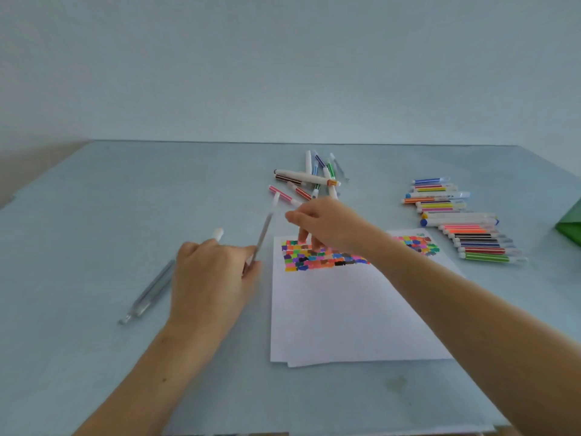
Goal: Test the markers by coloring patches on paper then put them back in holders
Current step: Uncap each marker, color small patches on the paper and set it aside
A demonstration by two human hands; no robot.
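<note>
Your left hand [213, 275] reaches forward from a bare forearm, knuckles up, its curled fingers and thumb pinching a thin grey-barrelled marker with a white end [263, 234] that slants up and away past your fingertips. A white cap end shows just beyond the knuckles. Your right hand [327, 225] stretches in from a bare forearm crossing from the right, palm down, fingers pointing downward, thumb and forefinger drawn together near the marker's upper end; motion blur hides whether they touch it.

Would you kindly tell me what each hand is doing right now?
Left hand: grips a grey marker.
Right hand: above the paper; whether it holds anything cannot be told.
</note>
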